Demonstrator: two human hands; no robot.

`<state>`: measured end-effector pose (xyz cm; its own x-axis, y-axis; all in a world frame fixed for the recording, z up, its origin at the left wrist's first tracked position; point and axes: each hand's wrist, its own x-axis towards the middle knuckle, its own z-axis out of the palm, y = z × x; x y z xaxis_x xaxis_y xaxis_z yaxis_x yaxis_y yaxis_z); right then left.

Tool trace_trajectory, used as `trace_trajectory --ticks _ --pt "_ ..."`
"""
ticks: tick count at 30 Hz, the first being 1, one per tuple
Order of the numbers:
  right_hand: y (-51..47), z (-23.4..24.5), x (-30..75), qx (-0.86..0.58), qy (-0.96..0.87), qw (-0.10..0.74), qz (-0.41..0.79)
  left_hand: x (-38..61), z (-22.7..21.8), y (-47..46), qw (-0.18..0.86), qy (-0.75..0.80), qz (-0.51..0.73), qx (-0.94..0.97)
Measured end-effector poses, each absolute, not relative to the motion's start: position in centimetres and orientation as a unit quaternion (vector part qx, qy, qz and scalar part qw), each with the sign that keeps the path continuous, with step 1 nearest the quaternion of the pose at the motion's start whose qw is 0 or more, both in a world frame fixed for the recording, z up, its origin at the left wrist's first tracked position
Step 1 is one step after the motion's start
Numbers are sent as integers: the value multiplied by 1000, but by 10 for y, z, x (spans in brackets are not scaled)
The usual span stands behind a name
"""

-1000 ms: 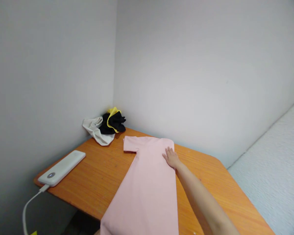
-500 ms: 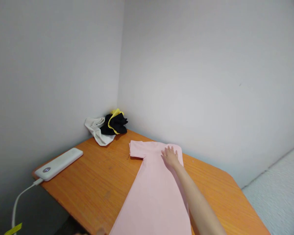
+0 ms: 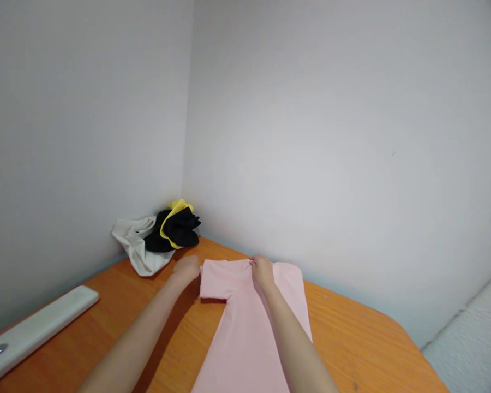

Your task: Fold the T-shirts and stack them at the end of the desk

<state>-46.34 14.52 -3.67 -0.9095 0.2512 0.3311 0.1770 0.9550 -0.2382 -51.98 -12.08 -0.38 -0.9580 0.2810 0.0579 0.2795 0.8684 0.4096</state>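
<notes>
A pink short-sleeved T-shirt (image 3: pixel 249 327) lies on the wooden table, one sleeve pointing left and its lower part running out of view at the bottom. At the end of that sleeve is my left hand (image 3: pixel 187 267), somewhat blurred, its fingers closed at the cuff's edge. My right hand (image 3: pixel 262 271) pinches the shirt's top edge near the collar, and the cloth bunches slightly beside the fingers. The right side of the shirt looks folded in, with no sleeve showing there.
Behind my left hand, a white cloth (image 3: pixel 141 254) and a black and yellow cloth (image 3: pixel 180 226) lie crumpled in the corner. A white power bank (image 3: pixel 41 327) rests along the table's left edge. Walls (image 3: pixel 311 136) border the wooden table (image 3: pixel 352 327) at the back and left.
My left hand has come in from the bottom edge up to the sleeve's cuff. The right hand, flat on the shirt before, has shifted left and now pinches the top edge.
</notes>
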Motion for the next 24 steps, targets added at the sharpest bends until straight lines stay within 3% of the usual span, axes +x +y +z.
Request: trace_trajectory --ticks 9,16,24 --pt "156 -46 -481 -99 -976 180 69 -569 -52 -112 39 951 265 156" --pt "149 -44 -484 -135 -964 213 89 -580 -61 -106 29 909 401 113" --pt "132 -48 -446 -140 -962 207 108 -576 -56 -91 37 917 386 91"
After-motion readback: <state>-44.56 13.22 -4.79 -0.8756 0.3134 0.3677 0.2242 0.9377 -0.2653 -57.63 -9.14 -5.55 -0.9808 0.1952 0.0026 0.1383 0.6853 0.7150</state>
